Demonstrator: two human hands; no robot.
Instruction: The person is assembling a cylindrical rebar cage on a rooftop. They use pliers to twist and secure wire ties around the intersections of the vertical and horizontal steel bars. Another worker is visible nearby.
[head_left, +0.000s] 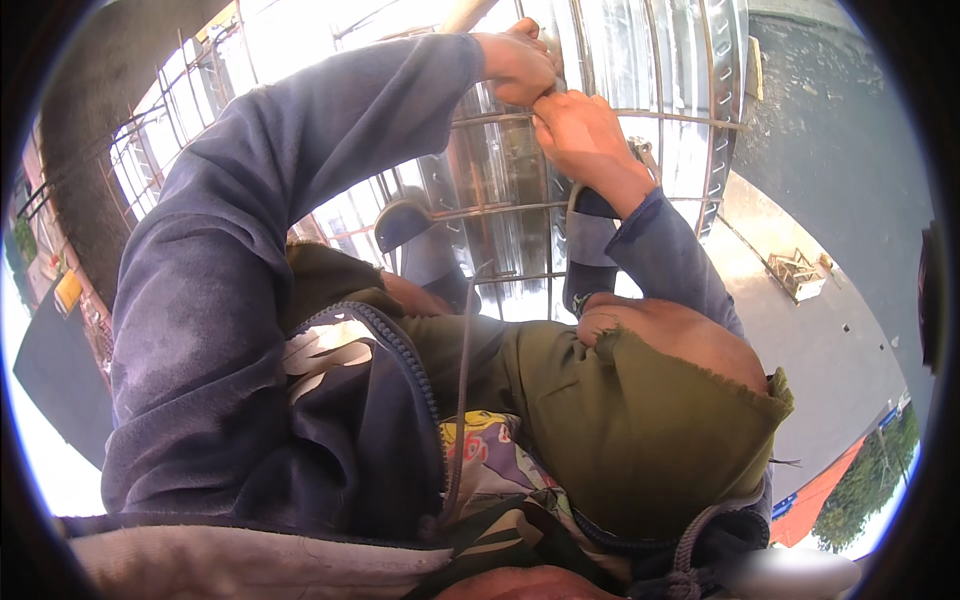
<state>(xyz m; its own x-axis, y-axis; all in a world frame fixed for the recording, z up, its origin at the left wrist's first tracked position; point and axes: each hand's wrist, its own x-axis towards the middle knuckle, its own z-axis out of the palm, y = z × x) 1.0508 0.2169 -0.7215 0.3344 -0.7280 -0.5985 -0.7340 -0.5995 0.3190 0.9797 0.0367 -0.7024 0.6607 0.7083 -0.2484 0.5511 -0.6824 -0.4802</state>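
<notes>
My left hand (517, 66) and my right hand (588, 142) meet over a crossing of thin steel rebar (500, 210). Both have their fingers curled and pinched close together. What lies between the fingertips is too small and too hidden to name. Under the bars is shiny ribbed metal decking (690, 60), glaring white in places. A small metallic object (643, 152) shows just beyond my right wrist; its kind is unclear. My feet, in dark footwear (403, 224), rest on the decking among the bars, with my knees bent up below my arms.
More rebar (180, 90) runs off at the upper left, beside a dark beam (75, 160). A grey floor (820, 350) lies lower down at the right, with a small wooden frame (797, 274) on it. An orange surface (822, 497) and trees (868, 490) show at lower right.
</notes>
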